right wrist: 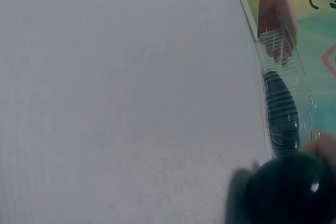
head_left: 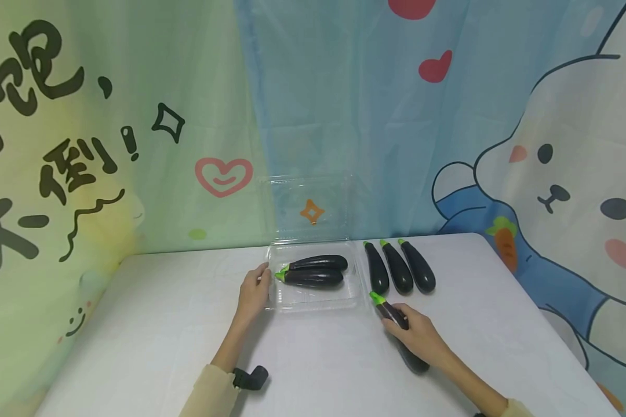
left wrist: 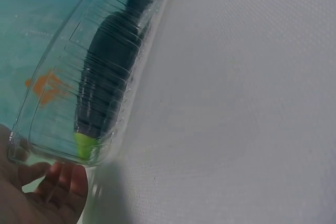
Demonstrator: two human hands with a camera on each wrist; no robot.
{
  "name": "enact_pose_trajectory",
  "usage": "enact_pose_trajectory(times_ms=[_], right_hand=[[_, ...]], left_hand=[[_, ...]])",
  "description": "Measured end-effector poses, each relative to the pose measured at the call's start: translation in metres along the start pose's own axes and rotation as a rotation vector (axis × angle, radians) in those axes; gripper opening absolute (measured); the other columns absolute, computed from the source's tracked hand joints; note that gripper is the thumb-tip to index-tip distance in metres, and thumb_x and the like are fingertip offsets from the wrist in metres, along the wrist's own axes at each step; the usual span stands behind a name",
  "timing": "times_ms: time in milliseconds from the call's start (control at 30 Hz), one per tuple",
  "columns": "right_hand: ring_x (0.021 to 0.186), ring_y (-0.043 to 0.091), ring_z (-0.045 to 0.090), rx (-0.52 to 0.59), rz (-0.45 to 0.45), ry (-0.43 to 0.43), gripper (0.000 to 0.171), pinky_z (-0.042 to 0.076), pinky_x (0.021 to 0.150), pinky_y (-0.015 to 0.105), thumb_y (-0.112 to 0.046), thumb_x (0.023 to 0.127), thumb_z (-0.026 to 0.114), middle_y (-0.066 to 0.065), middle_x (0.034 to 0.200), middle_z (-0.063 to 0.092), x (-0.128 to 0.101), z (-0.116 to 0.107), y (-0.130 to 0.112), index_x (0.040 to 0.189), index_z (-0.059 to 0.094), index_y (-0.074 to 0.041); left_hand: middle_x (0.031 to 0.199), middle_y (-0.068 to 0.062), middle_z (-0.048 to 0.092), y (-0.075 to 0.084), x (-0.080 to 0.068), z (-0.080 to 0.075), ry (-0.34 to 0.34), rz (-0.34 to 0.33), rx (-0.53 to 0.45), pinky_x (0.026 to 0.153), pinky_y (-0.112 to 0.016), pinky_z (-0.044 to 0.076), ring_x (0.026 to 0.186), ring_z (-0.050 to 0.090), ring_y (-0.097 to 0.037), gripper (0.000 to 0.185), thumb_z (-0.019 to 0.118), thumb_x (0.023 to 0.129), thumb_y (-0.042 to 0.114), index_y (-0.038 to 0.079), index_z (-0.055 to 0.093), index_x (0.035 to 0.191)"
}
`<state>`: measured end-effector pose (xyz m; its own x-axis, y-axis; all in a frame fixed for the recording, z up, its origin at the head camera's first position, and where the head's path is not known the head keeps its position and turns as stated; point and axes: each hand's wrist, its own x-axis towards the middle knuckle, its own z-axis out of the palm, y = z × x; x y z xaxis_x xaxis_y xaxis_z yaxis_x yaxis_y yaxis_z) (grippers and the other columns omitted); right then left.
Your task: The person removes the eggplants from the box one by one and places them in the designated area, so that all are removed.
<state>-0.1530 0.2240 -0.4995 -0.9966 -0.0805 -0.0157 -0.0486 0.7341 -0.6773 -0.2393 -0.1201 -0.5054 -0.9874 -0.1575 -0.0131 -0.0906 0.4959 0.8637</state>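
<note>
Printed cloth (head_left: 339,104) backs a white table (head_left: 313,359). I log my right hand (head_left: 419,336) gripping a glossy, club-shaped eggplant (head_left: 393,315), green-capped, near the right front corner of the box (head_left: 313,298). My left hand (head_left: 254,292) holds that clear, ribbed plastic by its left rim. Two eggplants (head_left: 314,277) lie inside; three others (head_left: 397,269) lie right; the lid (head_left: 313,194) stands raised behind.

Around the container (head_left: 313,300) on the table (head_left: 167,330): raised lid (head_left: 310,197), 12 o'clock; three eggplants (head_left: 397,267), 3; held eggplant (head_left: 412,356) in the right hand (head_left: 422,336), 4; left hand (head_left: 253,294), 9. Two eggplants (head_left: 315,277) lie inside. Lid contact with the curtain (head_left: 375,145) behind is unclear.
</note>
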Motion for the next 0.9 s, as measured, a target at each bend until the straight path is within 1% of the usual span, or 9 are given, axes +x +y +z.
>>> enact_pose_trajectory(times_ms=[100,167,300,367,433,533,600,700,900], right_hand=[[0.094,0.021,0.066,0.002,0.018,-0.001,0.048,0.055,0.076,0.033,-0.035,0.094,0.062,0.018,0.114,0.068,-0.0009,0.0017,-0.0021,0.127,0.058,-0.001],[0.098,0.026,0.067,0.004,0.017,0.005,0.048,0.056,0.080,0.038,-0.035,0.094,0.061,0.019,0.114,0.068,-0.0014,0.0026,-0.0037,0.125,0.059,0.001],[0.105,0.033,0.065,-0.002,0.030,-0.002,0.050,0.055,0.087,0.046,-0.038,0.096,0.057,0.020,0.116,0.067,-0.0026,0.0047,-0.0059,0.123,0.061,0.004],[0.102,0.031,0.065,-0.010,0.050,-0.009,0.052,0.056,0.084,0.044,-0.039,0.097,0.055,0.020,0.115,0.067,-0.0030,0.0061,-0.0062,0.124,0.061,0.004],[0.093,0.025,0.065,-0.018,0.070,-0.012,0.052,0.056,0.077,0.038,-0.040,0.097,0.054,0.018,0.111,0.068,-0.0028,0.0074,-0.0056,0.124,0.061,0.004],[0.084,0.018,0.060,-0.035,0.071,0.000,0.052,0.051,0.069,0.030,-0.039,0.097,0.054,0.015,0.105,0.067,-0.0012,0.0091,-0.0036,0.124,0.061,0.005],[0.081,0.017,0.058,-0.047,0.060,0.011,0.051,0.048,0.066,0.028,-0.038,0.097,0.054,0.015,0.102,0.066,0.0001,0.0099,-0.0027,0.123,0.062,0.005],[0.078,0.016,0.057,-0.063,0.053,0.021,0.051,0.046,0.064,0.027,-0.038,0.097,0.055,0.014,0.100,0.066,0.0017,0.0101,-0.0030,0.122,0.063,0.006],[0.077,0.016,0.057,-0.106,0.072,0.012,0.051,0.046,0.062,0.026,-0.037,0.095,0.057,0.014,0.098,0.065,0.0021,0.0102,-0.0044,0.122,0.063,0.006]], left_hand=[[0.125,-0.019,0.057,0.0003,0.0005,-0.0001,-0.001,-0.008,-0.001,0.089,-0.043,0.056,0.116,0.060,-0.034,0.050,0.038,0.103,0.034,0.005,0.047,0.142],[0.125,-0.019,0.057,0.0009,0.0012,-0.0005,-0.001,-0.008,0.000,0.089,-0.043,0.056,0.116,0.060,-0.034,0.050,0.037,0.103,0.034,0.005,0.046,0.143],[0.125,-0.018,0.057,0.0026,0.0024,-0.0014,0.000,-0.012,-0.001,0.090,-0.043,0.056,0.115,0.060,-0.032,0.050,0.037,0.103,0.034,0.005,0.046,0.143],[0.125,-0.019,0.057,0.0029,0.0025,-0.0014,-0.001,-0.010,0.001,0.089,-0.042,0.056,0.115,0.060,-0.033,0.050,0.037,0.103,0.034,0.005,0.047,0.142],[0.125,-0.019,0.057,0.0029,0.0020,-0.0010,-0.006,-0.013,0.007,0.089,-0.042,0.056,0.115,0.060,-0.033,0.050,0.037,0.103,0.034,0.005,0.047,0.142],[0.125,-0.019,0.057,0.0029,0.0010,-0.0007,-0.010,-0.014,0.006,0.088,-0.041,0.056,0.115,0.060,-0.033,0.049,0.037,0.103,0.033,0.005,0.047,0.142],[0.126,-0.018,0.057,0.0032,0.0008,-0.0009,-0.012,-0.021,0.012,0.089,-0.041,0.056,0.116,0.060,-0.032,0.050,0.037,0.103,0.034,0.006,0.047,0.143],[0.127,-0.018,0.056,0.0035,0.0009,-0.0013,-0.011,-0.028,0.011,0.089,-0.042,0.056,0.117,0.060,-0.032,0.050,0.036,0.103,0.035,0.007,0.046,0.143],[0.128,-0.017,0.056,0.0008,0.0007,-0.0001,-0.014,-0.033,0.021,0.092,-0.043,0.055,0.118,0.059,-0.033,0.051,0.036,0.103,0.037,0.008,0.046,0.144]])
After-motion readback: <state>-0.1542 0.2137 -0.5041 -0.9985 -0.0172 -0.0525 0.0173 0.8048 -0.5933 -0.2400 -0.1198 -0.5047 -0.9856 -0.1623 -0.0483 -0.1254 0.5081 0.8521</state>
